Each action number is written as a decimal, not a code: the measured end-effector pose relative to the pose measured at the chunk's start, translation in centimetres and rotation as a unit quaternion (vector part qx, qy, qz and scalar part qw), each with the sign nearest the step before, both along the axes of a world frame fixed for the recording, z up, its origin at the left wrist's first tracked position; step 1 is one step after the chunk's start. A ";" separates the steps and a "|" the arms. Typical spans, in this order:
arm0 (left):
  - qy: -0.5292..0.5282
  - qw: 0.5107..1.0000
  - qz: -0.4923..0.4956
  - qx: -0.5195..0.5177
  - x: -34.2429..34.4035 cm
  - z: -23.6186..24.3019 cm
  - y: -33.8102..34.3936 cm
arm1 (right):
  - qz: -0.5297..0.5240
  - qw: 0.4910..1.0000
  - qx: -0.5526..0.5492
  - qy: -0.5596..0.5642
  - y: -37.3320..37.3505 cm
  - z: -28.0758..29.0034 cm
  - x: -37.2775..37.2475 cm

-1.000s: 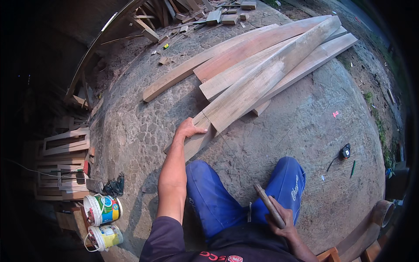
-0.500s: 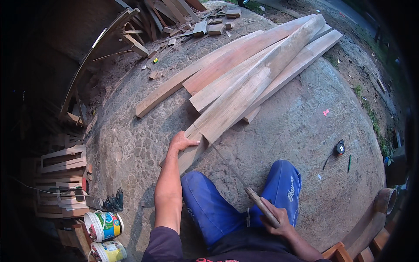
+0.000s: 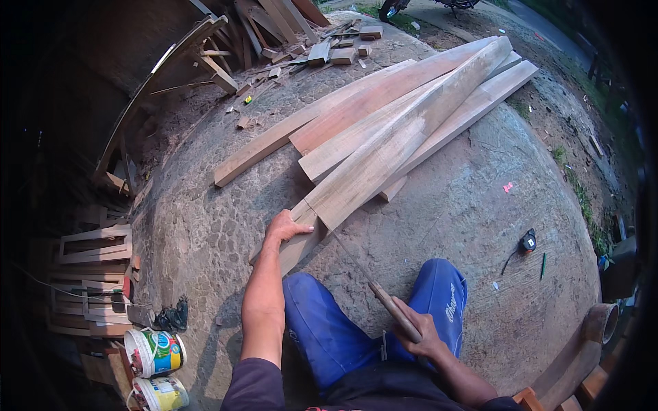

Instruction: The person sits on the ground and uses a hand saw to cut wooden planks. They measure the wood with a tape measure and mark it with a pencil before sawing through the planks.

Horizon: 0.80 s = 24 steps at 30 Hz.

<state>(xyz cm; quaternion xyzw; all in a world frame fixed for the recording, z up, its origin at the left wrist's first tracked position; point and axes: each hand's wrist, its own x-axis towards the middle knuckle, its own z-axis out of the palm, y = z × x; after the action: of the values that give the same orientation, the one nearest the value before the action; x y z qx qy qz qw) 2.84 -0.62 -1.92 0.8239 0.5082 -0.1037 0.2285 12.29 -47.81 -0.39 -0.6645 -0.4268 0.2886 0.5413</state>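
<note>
A rough grey concrete slab, cracked and stony-looking toward its left, forms the floor. Beside the slab's left edge lie pale rectangular wooden frames, stacked in shade. Past the slab's far left end lean long brown wooden planks. Bordering the slab's right side is a brown dirt strip with green grass tufts. Daylight reaches the slab; left of it, deep shadow hides most detail.
</note>
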 end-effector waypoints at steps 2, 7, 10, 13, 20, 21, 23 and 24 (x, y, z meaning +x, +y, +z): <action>-0.022 0.998 -0.014 -0.051 0.3 -0.4 1.2 | -0.019 0.999 0.020 0.019 -6.8 2.3 -1.2; 0.032 0.995 0.001 0.096 -0.3 -0.8 -3.0 | 0.008 0.998 -0.048 0.034 10.4 -1.5 1.6; 0.037 0.989 0.009 0.146 -0.4 0.0 -4.6 | 0.005 1.000 -0.012 -0.003 22.4 -5.3 2.6; 0.033 0.997 0.019 0.069 -0.1 0.7 -2.8 | -0.013 0.999 0.044 -0.027 15.9 -4.5 1.1; 0.019 1.000 0.001 -0.001 0.0 0.1 -0.4 | -0.008 0.999 -0.012 -0.029 -4.3 2.1 -1.3; 0.033 0.999 -0.001 0.034 -0.2 0.0 -1.4 | 0.008 0.999 0.029 -0.024 0.7 0.4 -0.2; 0.033 0.995 0.004 0.098 -0.1 -0.2 -3.4 | -0.013 1.000 -0.017 0.003 12.5 -3.2 1.5; 0.038 0.991 0.009 0.125 -0.4 -0.2 -4.5 | -0.010 0.999 0.039 0.007 17.7 -5.0 2.3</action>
<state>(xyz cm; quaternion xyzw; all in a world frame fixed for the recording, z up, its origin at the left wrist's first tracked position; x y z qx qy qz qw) 2.46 -5.09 -2.15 0.8367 0.5331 -0.0684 0.1049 14.63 -30.08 -5.35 -0.6453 -0.4270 0.2709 0.5726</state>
